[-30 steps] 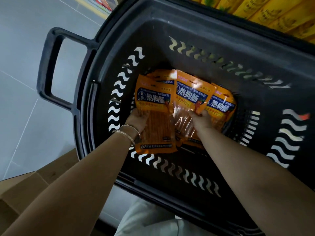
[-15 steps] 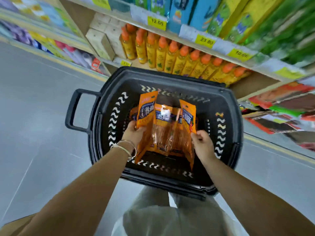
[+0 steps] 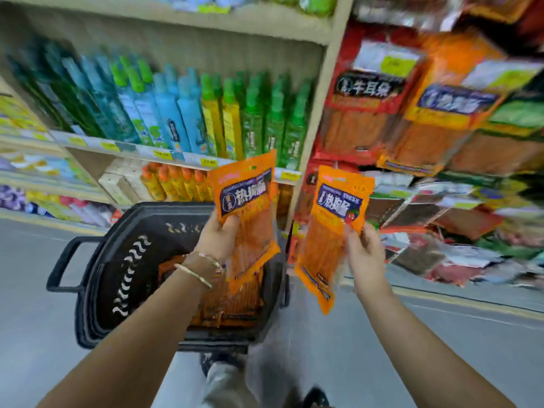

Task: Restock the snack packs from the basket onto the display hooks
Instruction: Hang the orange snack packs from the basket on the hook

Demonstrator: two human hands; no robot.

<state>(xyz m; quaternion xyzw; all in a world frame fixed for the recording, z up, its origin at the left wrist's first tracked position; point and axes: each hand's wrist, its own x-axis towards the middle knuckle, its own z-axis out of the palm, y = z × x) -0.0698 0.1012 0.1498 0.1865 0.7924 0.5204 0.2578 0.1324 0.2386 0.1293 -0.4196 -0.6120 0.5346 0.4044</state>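
Above the basket point(image 3: 97, 290), my left hand point(image 3: 215, 240) grips one snack pack point(image 3: 245, 198) upright, and a second pack point(image 3: 335, 219), long axis also near vertical, is pinched in my right hand point(image 3: 366, 254), the nearer to the hanging display point(image 3: 435, 113) up-right.

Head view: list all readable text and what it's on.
"热狗肠": orange snack pack in left hand, gripped by the left hand.
"热狗肠": orange snack pack in right hand, gripped by the right hand.
"牛耳朵": red hanging pack on the display, upper right.
Too blurred to read: yellow shelf price tags, spray bottles, small print on the packs, the other hanging packs.
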